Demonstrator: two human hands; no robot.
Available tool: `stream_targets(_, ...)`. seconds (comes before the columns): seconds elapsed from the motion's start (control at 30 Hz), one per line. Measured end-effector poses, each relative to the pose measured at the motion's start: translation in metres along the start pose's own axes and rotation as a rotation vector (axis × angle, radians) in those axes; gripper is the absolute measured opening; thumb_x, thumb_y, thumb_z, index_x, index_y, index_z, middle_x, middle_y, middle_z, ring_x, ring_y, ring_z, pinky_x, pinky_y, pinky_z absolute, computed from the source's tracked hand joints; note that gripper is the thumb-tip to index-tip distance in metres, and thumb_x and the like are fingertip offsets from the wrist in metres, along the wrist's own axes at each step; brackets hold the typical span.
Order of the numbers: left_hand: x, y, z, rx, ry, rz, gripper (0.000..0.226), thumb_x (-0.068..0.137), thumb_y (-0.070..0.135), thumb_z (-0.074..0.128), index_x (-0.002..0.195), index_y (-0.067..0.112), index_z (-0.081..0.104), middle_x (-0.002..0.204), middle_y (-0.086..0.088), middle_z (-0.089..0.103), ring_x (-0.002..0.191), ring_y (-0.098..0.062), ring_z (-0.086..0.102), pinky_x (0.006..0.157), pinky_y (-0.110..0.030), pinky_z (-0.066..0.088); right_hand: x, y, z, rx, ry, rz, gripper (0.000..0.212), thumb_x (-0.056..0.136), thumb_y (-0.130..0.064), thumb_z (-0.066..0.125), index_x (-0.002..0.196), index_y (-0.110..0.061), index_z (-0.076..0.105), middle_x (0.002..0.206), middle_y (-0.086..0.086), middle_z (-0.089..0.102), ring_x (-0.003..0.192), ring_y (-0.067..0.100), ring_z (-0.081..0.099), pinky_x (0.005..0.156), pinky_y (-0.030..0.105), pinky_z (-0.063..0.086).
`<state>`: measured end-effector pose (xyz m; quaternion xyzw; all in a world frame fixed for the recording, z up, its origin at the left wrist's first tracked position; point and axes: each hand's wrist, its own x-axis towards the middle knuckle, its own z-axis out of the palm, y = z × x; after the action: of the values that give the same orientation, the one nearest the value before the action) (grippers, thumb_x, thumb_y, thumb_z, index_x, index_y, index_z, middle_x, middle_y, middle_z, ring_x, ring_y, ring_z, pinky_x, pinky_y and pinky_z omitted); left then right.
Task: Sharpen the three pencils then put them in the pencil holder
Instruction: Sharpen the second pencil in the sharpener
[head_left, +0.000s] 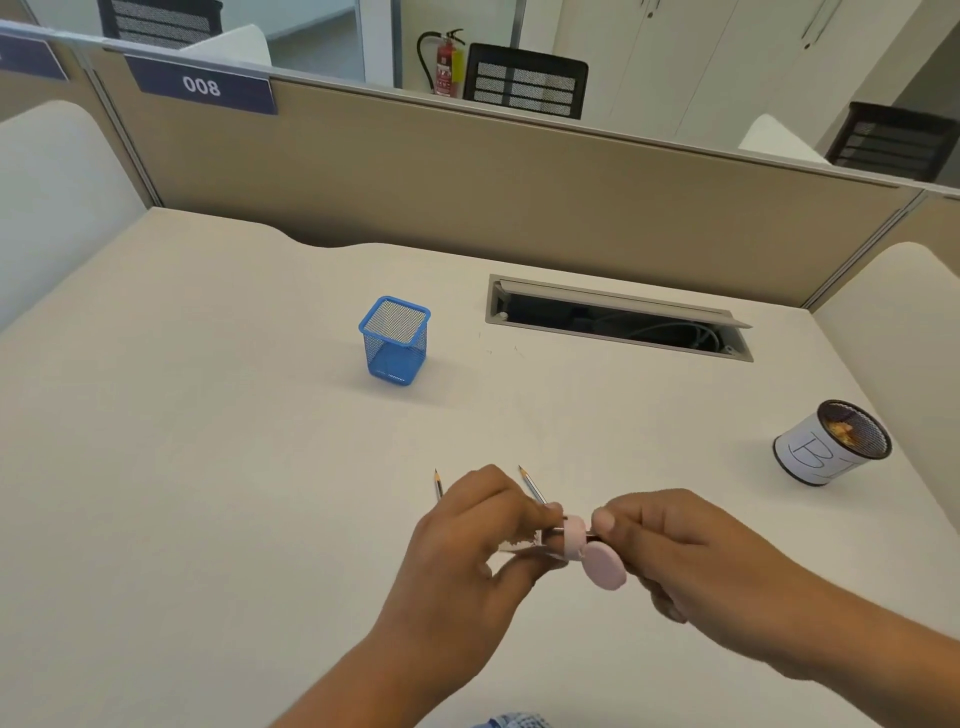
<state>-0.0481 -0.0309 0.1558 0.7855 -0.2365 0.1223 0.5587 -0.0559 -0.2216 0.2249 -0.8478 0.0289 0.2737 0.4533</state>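
My right hand (670, 561) pinches a pink round sharpener (574, 538) whose lid (605, 566) hangs open below it. My left hand (467, 545) grips a pencil (550, 531) pushed into the sharpener; most of its shaft is hidden by the fingers. Two pencils lie on the desk behind my left hand, tips pointing away: one (438, 483) at the left, one (531, 484) at the right. The blue mesh pencil holder (394, 340) stands upright farther back, apart from both hands.
A black mesh cup (831, 444) wrapped in white paper, with shavings inside, stands at the right. An open cable slot (618, 319) cuts into the desk's back. Beige partition walls (467, 171) enclose the desk.
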Motion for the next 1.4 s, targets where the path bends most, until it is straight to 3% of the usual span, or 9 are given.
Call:
stream_targets(0.1,-0.002,0.001,0.001,-0.059,0.014,-0.122,0.027,0.071,0.012,0.085,0.085,0.027,0.068,0.083,0.014,0.059,0.08,-0.01,0.064,0.07,-0.01,0.043,-0.006,0.005,-0.005,-0.578,0.166,-0.314,0.044,0.094,-0.063,0.029,0.088,-0.031,0.059,0.073,-0.011,0.054,0.065,0.008,0.045,0.056,0.02,0.038)
stream_targets(0.23,-0.002,0.005,0.002,-0.141,0.028,-0.193,0.033,0.069,0.015,0.087,0.078,0.037,0.063,0.08,0.013,0.061,0.08,-0.012,0.065,0.068,-0.014,0.045,-0.006,0.014,-0.006,-1.037,0.341,-0.61,0.037,0.1,-0.036,0.031,0.082,-0.022,0.06,0.07,-0.008,0.05,0.059,0.016,0.042,0.042,0.031,0.036)
stream_targets(0.43,0.0,0.002,0.009,0.036,0.096,0.022,0.026,0.074,0.012,0.081,0.087,0.026,0.063,0.087,0.014,0.059,0.084,-0.009,0.066,0.072,-0.018,0.05,0.002,0.02,-0.001,-0.631,0.325,-0.462,0.034,0.097,-0.05,0.032,0.074,-0.031,0.049,0.059,-0.016,0.047,0.055,0.008,0.041,0.05,0.018,0.032)
stream_targets(0.7,-0.006,-0.017,0.01,0.345,0.021,0.419,0.006,0.091,0.006,0.065,0.093,0.006,0.07,0.093,0.001,0.058,0.078,-0.024,0.059,0.069,-0.036,0.047,0.009,0.014,-0.01,0.478,-0.281,0.418,0.041,0.1,-0.034,0.048,0.062,-0.019,0.051,0.056,-0.006,0.016,0.047,0.011,0.009,0.039,0.019,0.011)
stream_targets(0.8,-0.007,-0.019,0.01,0.257,0.026,0.291,0.002,0.09,0.012,0.067,0.09,0.013,0.068,0.094,0.008,0.056,0.084,-0.018,0.063,0.071,-0.034,0.048,0.014,0.012,-0.008,0.312,-0.254,0.284,0.044,0.1,-0.037,0.047,0.061,-0.019,0.055,0.057,-0.002,0.022,0.049,0.014,0.016,0.045,0.024,0.016)
stream_targets(0.97,-0.006,-0.016,0.009,0.011,0.141,-0.043,0.024,0.073,0.01,0.081,0.083,0.023,0.064,0.088,0.014,0.06,0.088,-0.008,0.066,0.071,-0.022,0.051,0.015,0.016,-0.002,-0.366,0.143,-0.301,0.024,0.094,-0.05,0.051,0.084,-0.031,0.06,0.061,-0.014,0.051,0.054,0.006,0.039,0.052,0.022,0.032)
stream_targets(1.03,-0.005,-0.014,0.008,-0.043,0.144,-0.13,0.021,0.071,0.011,0.084,0.081,0.019,0.068,0.086,0.012,0.063,0.086,-0.01,0.067,0.07,-0.023,0.051,0.014,0.019,-0.005,-0.766,0.286,-0.53,0.015,0.095,-0.045,0.047,0.089,-0.034,0.056,0.068,-0.016,0.052,0.059,0.005,0.044,0.05,0.022,0.035)
stream_targets(1.13,-0.003,-0.011,0.008,-0.103,0.128,-0.211,0.02,0.071,0.012,0.085,0.081,0.02,0.07,0.084,0.01,0.064,0.088,-0.013,0.069,0.072,-0.023,0.051,0.016,0.025,-0.003,-0.933,0.383,-0.698,0.017,0.095,-0.033,0.047,0.091,-0.023,0.06,0.065,-0.008,0.056,0.054,0.017,0.048,0.043,0.029,0.034)
stream_targets(1.4,-0.01,-0.022,0.014,0.039,0.13,0.018,0.033,0.072,-0.002,0.079,0.088,0.022,0.064,0.091,0.011,0.059,0.093,-0.003,0.065,0.079,-0.015,0.049,0.014,0.024,0.008,-0.497,0.194,-0.26,0.033,0.096,-0.041,0.05,0.071,-0.024,0.061,0.049,-0.01,0.04,0.048,0.012,0.034,0.044,0.02,0.025)
